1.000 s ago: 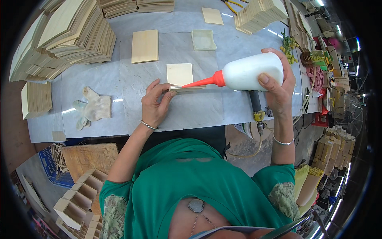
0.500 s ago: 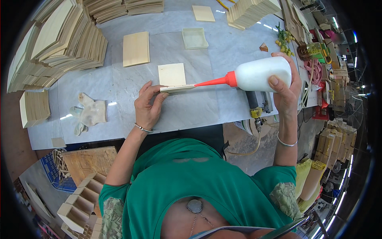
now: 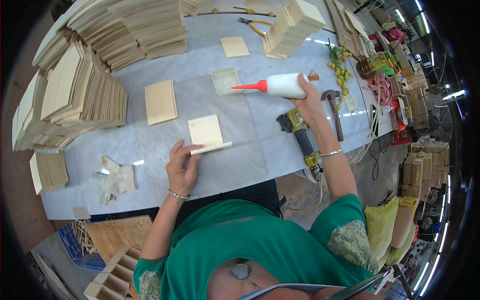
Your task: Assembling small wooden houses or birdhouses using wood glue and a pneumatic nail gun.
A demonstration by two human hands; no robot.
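White bottle [image 3: 286, 85], its base hidden by right fingers [image 3: 304, 83]

The person wore a loose green top [image 3: 280, 240] with a rounded neckline, a faint greyish patch [image 3: 243, 219] on its front, and short sleeves set with pale green, lace-like panels [image 3: 352, 242]. A rounded grey pendant [image 3: 240, 271] hung from a thin chain [image 3: 242, 287]. A slim silvery bracelet [image 3: 178, 195] circled the wrist behind the bare left hand [image 3: 181, 171]; a silvery bangle [image 3: 331, 153] matched it behind the right hand [image 3: 311, 103].
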